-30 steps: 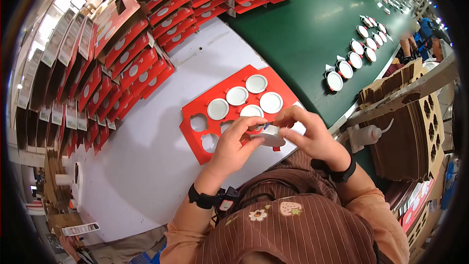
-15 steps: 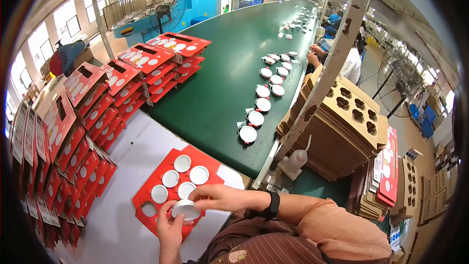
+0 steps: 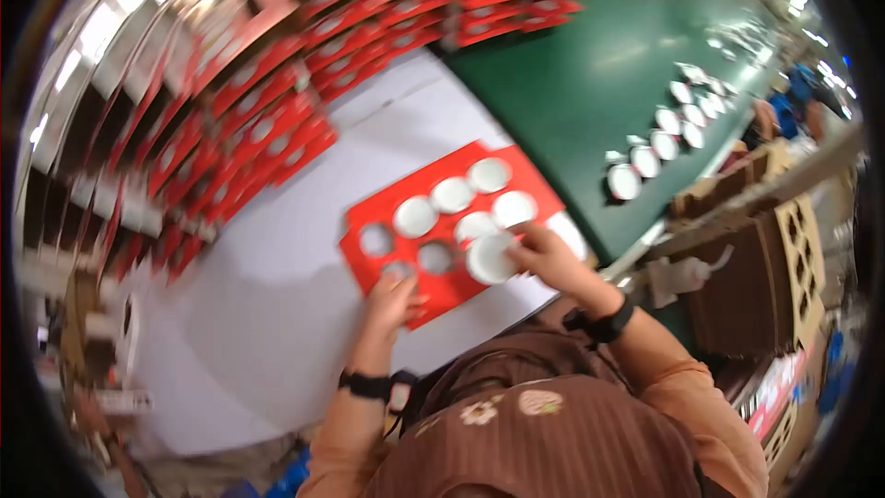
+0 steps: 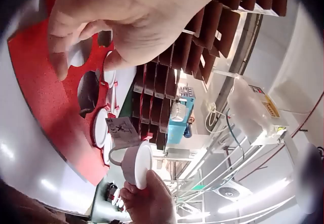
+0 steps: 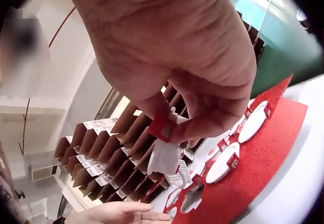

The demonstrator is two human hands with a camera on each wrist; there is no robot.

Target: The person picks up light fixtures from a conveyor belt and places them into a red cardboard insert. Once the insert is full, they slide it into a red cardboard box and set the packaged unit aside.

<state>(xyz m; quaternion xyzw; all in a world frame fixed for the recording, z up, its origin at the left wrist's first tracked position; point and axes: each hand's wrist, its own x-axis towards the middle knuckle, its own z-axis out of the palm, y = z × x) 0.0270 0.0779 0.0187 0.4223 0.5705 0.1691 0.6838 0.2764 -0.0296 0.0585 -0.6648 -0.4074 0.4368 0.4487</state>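
A red board (image 3: 453, 292) with round cut-outs lies on the white table, and several white round dishes sit in its holes. My right hand (image 3: 553, 263) pinches another white dish (image 3: 490, 258) over the board's near right part. In the right wrist view my fingers grip this dish by its red tab (image 5: 162, 127); a paper tag (image 4: 123, 132) hangs from it in the left wrist view. My left hand (image 3: 392, 300) is at the board's near left edge, beside a bare cut-out (image 3: 435, 258). Its fingers look extended and hold nothing.
Red printed cartons (image 3: 267, 129) stand stacked along the left and back. On the green conveyor belt (image 3: 590, 65) runs a line of white dishes (image 3: 624, 182). A white squeeze bottle (image 3: 687, 277) and stacked brown cardboard inserts (image 3: 751, 286) are at the right.
Both hands were on the dish earlier; my left hand has let go and moved left to the board. The right hand keeps the dish. The head view swung up and back down.
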